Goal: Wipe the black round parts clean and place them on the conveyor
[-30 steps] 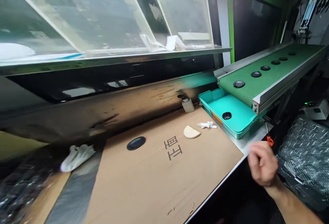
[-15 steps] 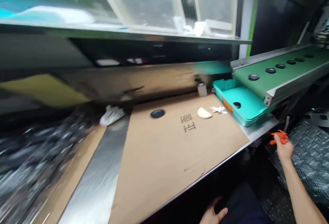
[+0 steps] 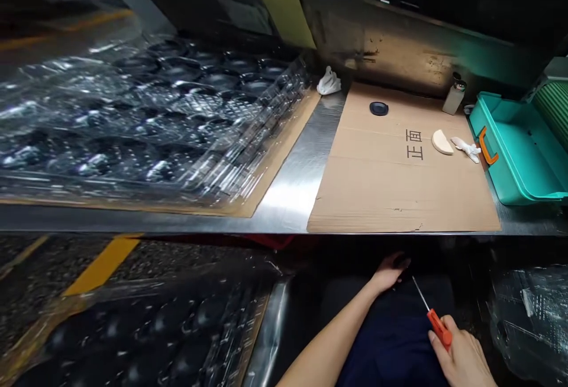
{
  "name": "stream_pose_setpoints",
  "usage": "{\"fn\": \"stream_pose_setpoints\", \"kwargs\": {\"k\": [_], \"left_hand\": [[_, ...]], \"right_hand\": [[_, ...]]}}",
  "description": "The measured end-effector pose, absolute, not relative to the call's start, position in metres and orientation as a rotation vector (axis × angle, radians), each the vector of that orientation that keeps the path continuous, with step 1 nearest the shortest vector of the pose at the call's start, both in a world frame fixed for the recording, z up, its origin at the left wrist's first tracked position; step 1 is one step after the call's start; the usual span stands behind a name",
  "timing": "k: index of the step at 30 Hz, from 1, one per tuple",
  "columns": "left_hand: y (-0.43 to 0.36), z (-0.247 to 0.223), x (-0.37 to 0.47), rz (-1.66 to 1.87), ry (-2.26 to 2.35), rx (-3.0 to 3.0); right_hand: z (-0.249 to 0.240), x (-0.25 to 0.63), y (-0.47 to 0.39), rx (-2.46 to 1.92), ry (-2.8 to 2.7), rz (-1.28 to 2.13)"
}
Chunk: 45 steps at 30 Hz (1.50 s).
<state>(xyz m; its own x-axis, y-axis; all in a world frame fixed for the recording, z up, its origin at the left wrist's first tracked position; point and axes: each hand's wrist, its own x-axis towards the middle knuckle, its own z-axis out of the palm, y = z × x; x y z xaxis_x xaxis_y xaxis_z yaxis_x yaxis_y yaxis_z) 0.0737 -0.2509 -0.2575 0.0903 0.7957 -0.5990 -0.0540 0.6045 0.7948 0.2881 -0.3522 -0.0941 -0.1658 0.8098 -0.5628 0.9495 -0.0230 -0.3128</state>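
My right hand [image 3: 461, 351], low in the view, is closed around the red handle of a screwdriver [image 3: 439, 328]. Its thin metal shaft points up and left toward my left hand [image 3: 390, 271]. The left hand is just below the table edge, above my lap, with its fingers curled around a small black part [image 3: 402, 260], hard to see against the dark background. The screwdriver tip is close to that part; contact cannot be made out. On the cardboard sheet [image 3: 364, 192] lies a black round disc [image 3: 378, 108].
A beige half-round piece [image 3: 442, 142] and crumpled white cloth [image 3: 467, 149] lie beside a turquoise tray [image 3: 510, 168]. Behind them stands a small bottle [image 3: 454, 97]. Clear plastic trays of black parts [image 3: 177, 121] cover the left side. A green conveyor [image 3: 554, 103] is at far right.
My view has swung left and down. My right hand has come from beyond the tray to my lap, holding the screwdriver. The disc seen in the turquoise tray no longer shows there.
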Motion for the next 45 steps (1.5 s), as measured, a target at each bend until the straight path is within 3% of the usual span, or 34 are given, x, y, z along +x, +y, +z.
{"fn": "stream_pose_setpoints", "kwargs": {"k": [4,20,28,45], "left_hand": [[-0.249,-0.259,0.063,0.756,1.32,0.644],[-0.255,-0.256,0.062,0.679,1.379,0.972],[-0.254,-0.255,0.062,0.65,1.357,0.64],[-0.251,-0.253,0.059,0.699,1.285,0.499]], "right_hand": [[-0.084,0.269,-0.34,1.726,1.953,-0.81],[-0.073,0.267,-0.332,1.752,1.878,-0.823],[-0.082,0.265,-0.337,1.743,1.925,-0.814],[-0.08,0.261,-0.341,1.72,1.982,-0.808]]}}
